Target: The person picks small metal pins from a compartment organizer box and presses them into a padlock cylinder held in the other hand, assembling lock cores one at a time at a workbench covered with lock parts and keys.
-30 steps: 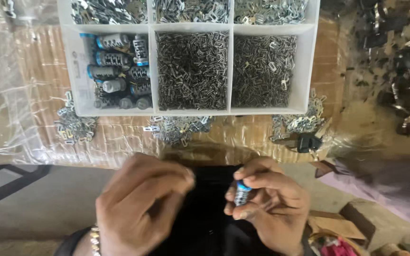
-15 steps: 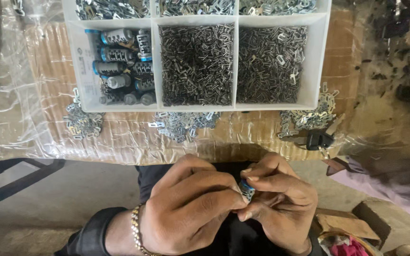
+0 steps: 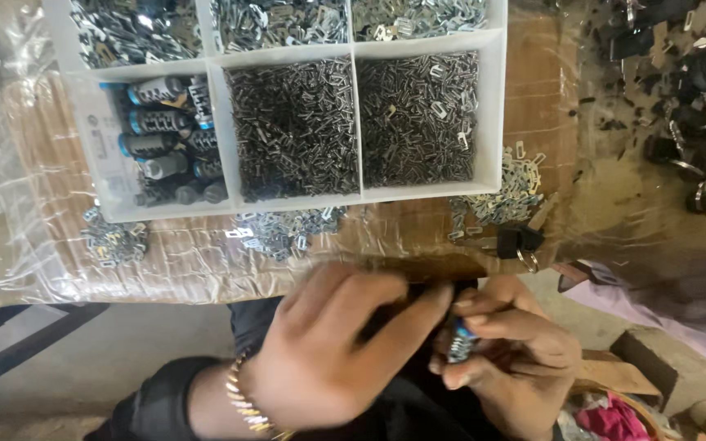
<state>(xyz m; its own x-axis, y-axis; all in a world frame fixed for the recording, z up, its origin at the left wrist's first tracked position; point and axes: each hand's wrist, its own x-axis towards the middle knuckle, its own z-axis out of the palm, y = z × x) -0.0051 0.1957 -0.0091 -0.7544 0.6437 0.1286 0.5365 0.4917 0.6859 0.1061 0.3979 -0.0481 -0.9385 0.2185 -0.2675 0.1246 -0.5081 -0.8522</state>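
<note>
My right hand [image 3: 508, 351] grips a small grey cylinder with a blue end [image 3: 461, 341] between thumb and fingers, close to my lap. My left hand [image 3: 341, 343], with a gold bracelet on the wrist, reaches across so its fingertips meet the cylinder's top; motion blur hides whether it pinches anything. Both hands sit just below the table's front edge. Beyond them lies a white divided tray [image 3: 496, 106] with tiny dark metal pieces in two compartments and similar blue-ended cylinders [image 3: 157, 122] in the left one.
The table [image 3: 34, 237] is brown board under clear plastic sheet. Loose silvery metal parts [image 3: 283, 229] lie in piles before the tray, and a black key [image 3: 516, 241] is at the right. Dark metal parts [image 3: 696, 90] are heaped far right. Pink cloth [image 3: 610, 420] is at my lower right.
My left hand has come across from the left and closed in over the cylinder in my right hand. The view has shifted slightly, with the tray sitting lower and to the right.
</note>
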